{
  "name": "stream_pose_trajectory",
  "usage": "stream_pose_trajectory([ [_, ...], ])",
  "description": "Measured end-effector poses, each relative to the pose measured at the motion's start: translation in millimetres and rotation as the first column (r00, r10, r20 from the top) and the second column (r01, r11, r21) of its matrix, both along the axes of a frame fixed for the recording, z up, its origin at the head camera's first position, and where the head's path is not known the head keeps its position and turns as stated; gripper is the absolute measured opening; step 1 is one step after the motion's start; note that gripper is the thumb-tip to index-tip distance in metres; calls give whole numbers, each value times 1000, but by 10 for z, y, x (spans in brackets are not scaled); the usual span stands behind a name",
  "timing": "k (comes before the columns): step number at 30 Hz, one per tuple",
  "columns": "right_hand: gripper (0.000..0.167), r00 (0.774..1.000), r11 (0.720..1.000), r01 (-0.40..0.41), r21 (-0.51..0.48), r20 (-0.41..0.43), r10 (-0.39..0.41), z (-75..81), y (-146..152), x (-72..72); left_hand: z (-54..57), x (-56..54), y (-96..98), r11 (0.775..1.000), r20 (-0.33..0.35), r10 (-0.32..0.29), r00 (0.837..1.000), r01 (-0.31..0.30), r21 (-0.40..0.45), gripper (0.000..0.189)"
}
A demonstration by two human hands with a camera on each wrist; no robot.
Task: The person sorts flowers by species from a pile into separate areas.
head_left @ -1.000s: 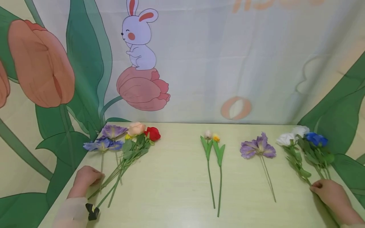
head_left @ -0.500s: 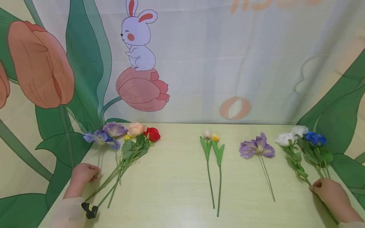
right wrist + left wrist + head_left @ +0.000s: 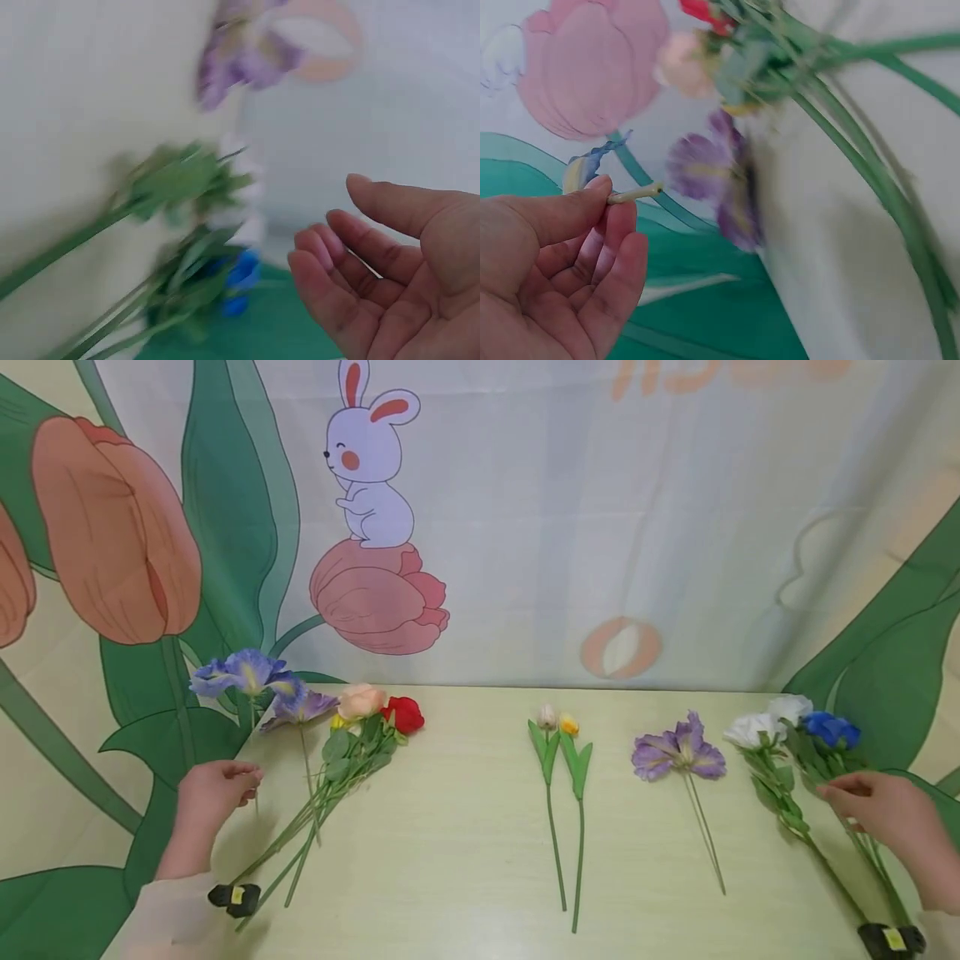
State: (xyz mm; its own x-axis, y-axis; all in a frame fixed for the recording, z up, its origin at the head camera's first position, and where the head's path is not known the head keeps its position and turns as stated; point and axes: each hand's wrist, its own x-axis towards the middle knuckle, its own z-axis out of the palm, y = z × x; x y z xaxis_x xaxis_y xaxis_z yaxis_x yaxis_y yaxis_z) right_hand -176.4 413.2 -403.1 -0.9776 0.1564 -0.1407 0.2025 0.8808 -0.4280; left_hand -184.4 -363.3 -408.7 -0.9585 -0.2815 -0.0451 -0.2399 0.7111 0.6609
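Note:
In the head view, my left hand (image 3: 213, 795) pinches the thin stem of a blue-violet ruffled flower (image 3: 247, 673), upright at the table's left edge. The left wrist view shows the stem's cut end (image 3: 649, 192) poking out between thumb and fingertips. Beside it lie a purple flower (image 3: 306, 707), a peach rose (image 3: 362, 702) and a red rose (image 3: 404, 716), their stems crossing. My right hand (image 3: 892, 814) hovers above the stems of white roses (image 3: 756, 728) and a blue rose (image 3: 831, 728). In the right wrist view its fingers are loosely curled with nothing between them.
Two small tulips (image 3: 577, 764), one pale and one yellow, lie mid-table. A single purple flower (image 3: 678, 752) is to their right. A printed curtain (image 3: 510, 527) hangs along the back edge of the pale table (image 3: 450, 827).
My left hand has lifted the blue-violet flower, its bloom rising above the purple one. My right hand has let go of the white rose's stem and moved up.

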Motion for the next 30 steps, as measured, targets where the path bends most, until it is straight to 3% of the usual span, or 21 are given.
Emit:
stream_pose_trajectory([
  [6, 56, 985, 993, -107, -41, -136, 101, 267, -391, -147, 161, -104, 328, 1000, -109, -9, 994, 12, 25, 36],
  [12, 52, 971, 957, -173, -233, -203, 127, 334, -896, -368, 306, -248, 781, 995, -201, -28, 979, 46, 88, 31],
  [18, 46, 947, 883, -241, -401, -298, 123, 285, -1568, -527, 363, -384, 1324, 976, -242, -67, 968, 114, 186, 27],
  [24, 37, 919, 787, -343, -513, -357, 167, 125, -2241, -608, 305, -462, 1904, 944, -253, -112, 961, 182, 275, 23],
  [30, 35, 911, 700, -390, -599, -360, 200, 17, -2731, -641, 209, -496, 2370, 891, -282, -162, 946, 263, 370, 21],
])
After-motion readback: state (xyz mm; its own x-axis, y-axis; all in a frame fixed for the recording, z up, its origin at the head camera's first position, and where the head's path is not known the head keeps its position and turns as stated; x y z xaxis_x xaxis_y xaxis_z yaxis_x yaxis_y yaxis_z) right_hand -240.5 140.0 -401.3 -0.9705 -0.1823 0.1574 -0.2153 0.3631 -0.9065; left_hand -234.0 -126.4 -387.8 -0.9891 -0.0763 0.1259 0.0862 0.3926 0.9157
